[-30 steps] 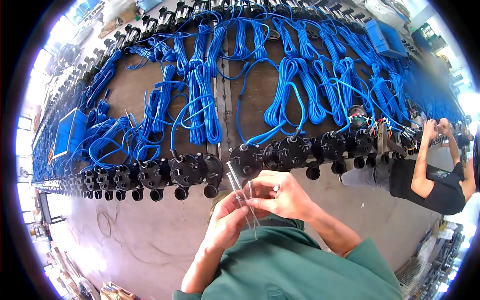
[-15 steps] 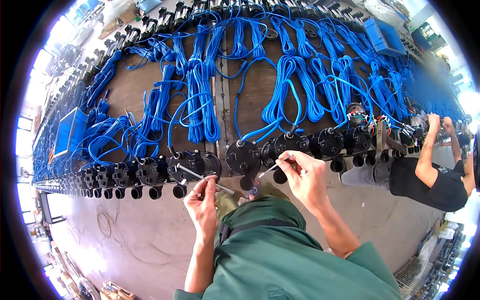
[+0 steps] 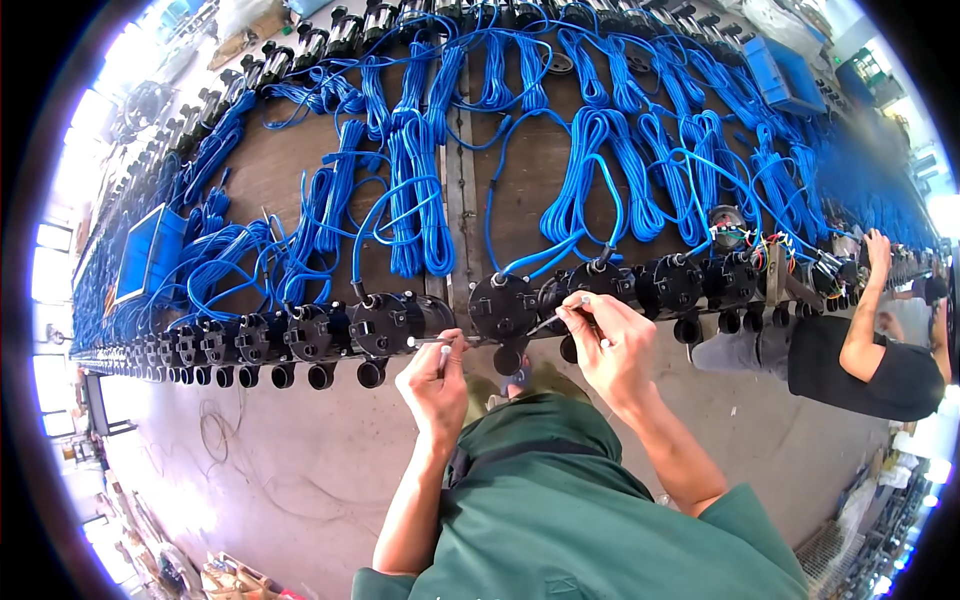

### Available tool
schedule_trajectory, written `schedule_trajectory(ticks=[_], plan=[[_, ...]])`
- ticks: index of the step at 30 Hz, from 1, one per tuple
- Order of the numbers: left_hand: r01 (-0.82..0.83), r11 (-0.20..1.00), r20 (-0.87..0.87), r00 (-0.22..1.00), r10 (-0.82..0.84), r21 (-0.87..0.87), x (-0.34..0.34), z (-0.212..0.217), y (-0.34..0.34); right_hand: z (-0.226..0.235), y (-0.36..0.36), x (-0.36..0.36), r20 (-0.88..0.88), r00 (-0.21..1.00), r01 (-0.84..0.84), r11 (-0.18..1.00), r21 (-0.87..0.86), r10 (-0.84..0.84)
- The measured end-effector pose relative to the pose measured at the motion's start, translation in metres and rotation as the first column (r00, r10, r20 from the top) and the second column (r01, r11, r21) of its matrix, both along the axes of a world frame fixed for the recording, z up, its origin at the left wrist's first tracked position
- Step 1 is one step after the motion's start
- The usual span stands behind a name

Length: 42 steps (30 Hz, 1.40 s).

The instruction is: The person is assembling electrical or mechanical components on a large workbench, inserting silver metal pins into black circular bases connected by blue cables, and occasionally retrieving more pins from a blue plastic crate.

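My left hand [image 3: 432, 392] is closed on a thin metal rod [image 3: 425, 341], which lies roughly level in front of a black round end cap [image 3: 382, 325]. A small pale piece [image 3: 445, 353] also shows at its fingers. My right hand [image 3: 618, 355] pinches another slender metal rod [image 3: 545, 325], its tip pointing left and down toward the neighbouring black end cap [image 3: 503, 307]. A short silvery piece [image 3: 605, 343] sticks out by the right fingers. Blue cables run from the tops of these caps. Whether either rod touches a cap, I cannot tell.
Bundled blue cables [image 3: 590, 180] cover the brown table [image 3: 520, 165], with black cylindrical units along both its edges. Blue bins [image 3: 150, 255] stand at left and far right. A co-worker in a black shirt [image 3: 845, 365] works at right, near a unit with exposed coloured wires [image 3: 775, 250].
My left hand has moved up and right, and its rod has turned from slanting to nearly level. My right hand stays almost in place, still pinching its rod. The whole view has shifted slightly.
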<state>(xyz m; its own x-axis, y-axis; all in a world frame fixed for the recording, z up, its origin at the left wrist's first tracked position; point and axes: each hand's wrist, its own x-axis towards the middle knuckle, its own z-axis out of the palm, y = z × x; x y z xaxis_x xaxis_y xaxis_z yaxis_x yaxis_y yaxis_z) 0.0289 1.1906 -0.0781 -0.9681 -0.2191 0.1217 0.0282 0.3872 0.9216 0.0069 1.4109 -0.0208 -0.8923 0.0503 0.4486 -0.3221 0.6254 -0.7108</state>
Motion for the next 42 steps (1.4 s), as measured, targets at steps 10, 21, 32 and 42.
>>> schedule_trajectory(ticks=[10, 21, 32, 42], plan=[[0.204, 0.853, 0.042, 0.977, -0.21, -0.48, 0.002, 0.0, -0.006, -0.005, -0.002, 0.007, -0.063, 0.985, -0.149, 0.975, 0.166, 0.162], [0.036, 0.986, 0.277, 0.957, -0.082, 0.165, 0.039, 0.04, -0.046, 0.02, -0.025, 0.016, -0.061, 0.981, -0.164, 0.952, 0.259, 0.185], [-0.105, 0.448, 0.284, 0.892, -0.353, 0.888, 0.116, 0.067, -0.218, -0.01, -0.076, 0.052, 0.246, 0.922, 0.224, 0.929, 0.293, -0.3], [0.025, 0.532, 0.279, 0.83, -0.483, 0.846, 0.178, 0.098, -0.322, 0.051, -0.397, 0.065, 0.208, 0.188, 0.391, 0.121, -0.913, 0.96]])
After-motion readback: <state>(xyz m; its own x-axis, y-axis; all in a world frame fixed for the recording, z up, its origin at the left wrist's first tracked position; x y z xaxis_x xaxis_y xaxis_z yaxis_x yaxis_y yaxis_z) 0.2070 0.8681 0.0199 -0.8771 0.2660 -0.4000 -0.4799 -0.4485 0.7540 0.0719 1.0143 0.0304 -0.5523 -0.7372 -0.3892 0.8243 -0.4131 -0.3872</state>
